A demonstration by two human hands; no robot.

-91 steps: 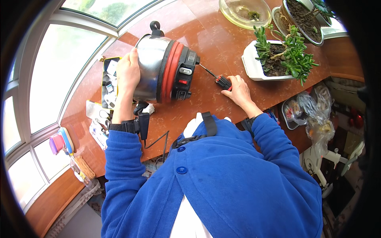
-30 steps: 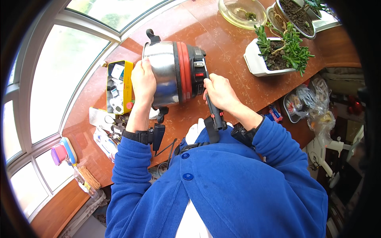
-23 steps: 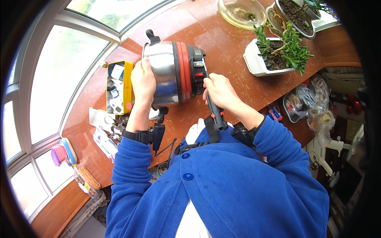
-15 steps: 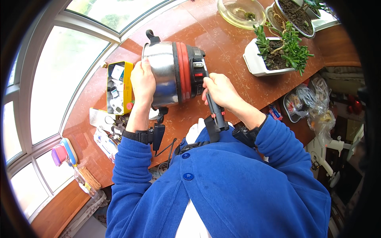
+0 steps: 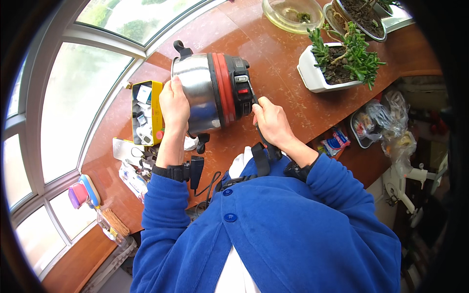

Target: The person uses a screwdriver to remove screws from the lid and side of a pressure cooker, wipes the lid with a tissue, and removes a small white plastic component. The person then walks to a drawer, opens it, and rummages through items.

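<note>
Hands flank the round silver metal pot [image 5: 199,93] with red bands, tipped on its side: the left hand [image 5: 174,105] grips its rim, the right hand [image 5: 273,123] is wrapped round a slim black-handled screwdriver [image 5: 265,140] beside the pot's black base. Left of the pot sits a rectangular yellow box [image 5: 156,111]; right, an angular white planter [image 5: 311,75].

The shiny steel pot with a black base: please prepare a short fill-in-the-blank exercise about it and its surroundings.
The person's ____ hand touches the wall of the shiny steel pot.
The slim, black-handled tool is in the ____ hand.
The ridged band beside the pot's black base is coloured ____.
The plant in the white angular planter has ____ leaves.
Missing words: left; right; red; green.
</note>
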